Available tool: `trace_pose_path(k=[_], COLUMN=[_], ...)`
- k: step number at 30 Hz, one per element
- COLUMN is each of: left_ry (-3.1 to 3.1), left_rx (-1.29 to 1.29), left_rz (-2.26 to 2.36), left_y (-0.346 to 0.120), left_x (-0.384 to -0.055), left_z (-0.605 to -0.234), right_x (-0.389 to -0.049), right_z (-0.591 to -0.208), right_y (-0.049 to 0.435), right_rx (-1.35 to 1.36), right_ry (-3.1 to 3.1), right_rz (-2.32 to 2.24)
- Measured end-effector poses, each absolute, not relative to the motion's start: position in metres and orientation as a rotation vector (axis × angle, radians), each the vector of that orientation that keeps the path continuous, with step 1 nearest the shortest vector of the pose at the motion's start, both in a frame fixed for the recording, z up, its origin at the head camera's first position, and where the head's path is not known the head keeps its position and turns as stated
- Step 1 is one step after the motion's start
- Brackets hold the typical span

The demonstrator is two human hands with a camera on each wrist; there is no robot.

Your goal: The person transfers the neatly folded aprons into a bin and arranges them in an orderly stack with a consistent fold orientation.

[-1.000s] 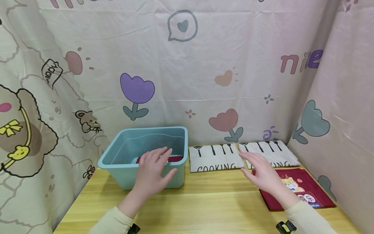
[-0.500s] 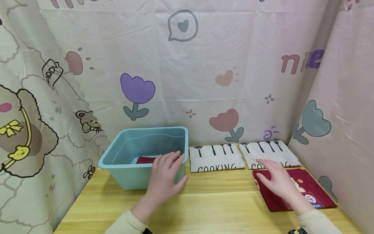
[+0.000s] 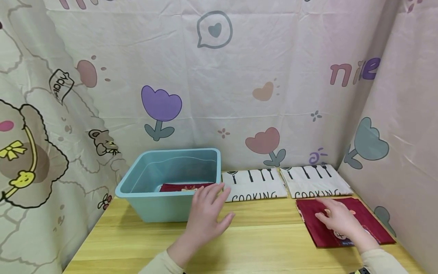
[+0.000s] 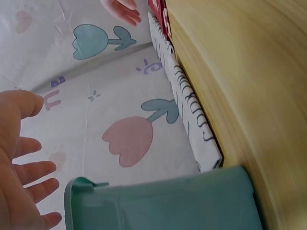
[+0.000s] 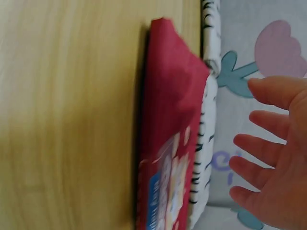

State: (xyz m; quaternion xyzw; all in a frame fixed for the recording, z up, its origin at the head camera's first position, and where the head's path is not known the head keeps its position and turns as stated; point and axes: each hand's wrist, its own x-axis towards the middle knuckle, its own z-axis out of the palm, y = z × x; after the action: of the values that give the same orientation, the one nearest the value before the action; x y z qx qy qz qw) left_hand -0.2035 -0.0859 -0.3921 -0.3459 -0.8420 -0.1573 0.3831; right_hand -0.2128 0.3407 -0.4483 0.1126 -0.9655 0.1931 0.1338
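Observation:
My right hand (image 3: 342, 220) is held over a folded dark-red cloth (image 3: 316, 232) with a cartoon print, at the table's right side. Its fingers (image 5: 259, 148) are spread and hold nothing in the right wrist view, where the red cloth (image 5: 170, 81) lies flat beside white cloth. Just in front of a light-blue plastic bin (image 3: 161, 209), my left hand (image 3: 207, 219) hovers with its fingers apart, overlapping the bin's right front corner in the head view. Nothing is in the left hand (image 4: 21, 167) in its wrist view either. Inside the bin lies another dark-red printed cloth (image 3: 174, 187).
Two folded white cloths, the left one (image 3: 254, 186) and the right one (image 3: 315, 182), lie side by side along the back, printed with utensils and "COOKING". A patterned curtain (image 3: 219, 87) encloses the wooden table (image 3: 260, 247) at the back and both sides.
Both hands have moved to the right: the left from in front of the bin's middle to its right corner, the right from beside the white cloths to over the red cloth.

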Motion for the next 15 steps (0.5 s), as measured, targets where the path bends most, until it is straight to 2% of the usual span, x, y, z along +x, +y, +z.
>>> trace_pose_path(k=[15], left_ry=[-2.092], left_rx=[-0.951], left_rz=[-0.388], left_y=[-0.061], left_x=[-0.203], left_z=[-0.398], right_x=[-0.223], right_z=[-0.468], right_y=[0.372], right_rx=[0.155], right_ry=[-3.039], right_rz=[0.468])
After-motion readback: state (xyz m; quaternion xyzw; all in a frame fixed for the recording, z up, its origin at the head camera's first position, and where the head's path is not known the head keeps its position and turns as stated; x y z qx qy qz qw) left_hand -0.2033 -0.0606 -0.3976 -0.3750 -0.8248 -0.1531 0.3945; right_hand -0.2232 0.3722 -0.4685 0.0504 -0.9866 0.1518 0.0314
